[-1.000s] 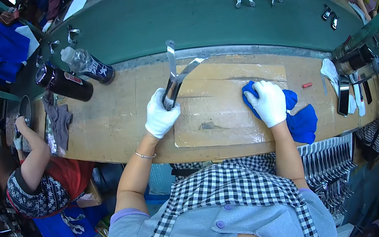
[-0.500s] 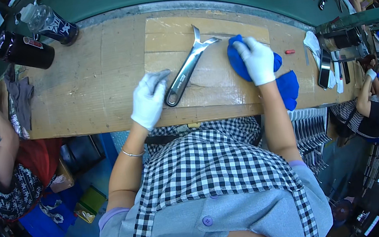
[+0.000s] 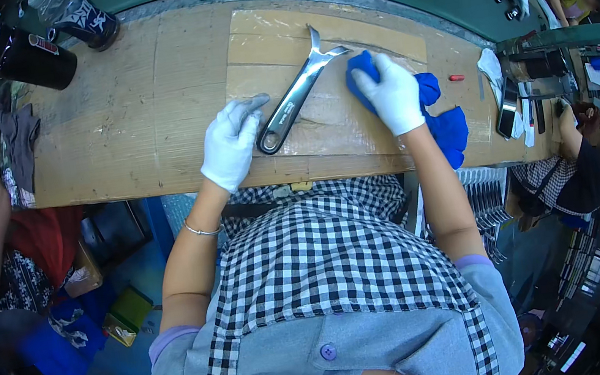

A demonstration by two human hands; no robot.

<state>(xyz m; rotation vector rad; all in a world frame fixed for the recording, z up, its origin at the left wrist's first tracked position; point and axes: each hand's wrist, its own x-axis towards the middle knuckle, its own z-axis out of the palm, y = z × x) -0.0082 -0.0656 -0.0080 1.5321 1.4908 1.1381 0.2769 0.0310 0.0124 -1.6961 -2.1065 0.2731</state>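
Note:
A shiny metal crank arm lies slanted on the cardboard, its forked end away from me and its holed end close to my left hand. My left hand, in a white glove with greyish fingertips, rests beside that holed end, fingers loosely bent with a gap to the thumb and nothing seen in them. On the right, my white-gloved right hand grips a blue cloth close to the fork. More blue cloth bunches beside and below this hand, toward the table's front edge.
A dark jar and a plastic bottle stand at the far left, near a grey rag. To the right lie a small red piece and a phone. Other people work at both sides.
My right hand has moved slightly left with the blue cloth, nearer the crank arm's fork. The whole view has shifted a little; my left hand stays beside the crank arm.

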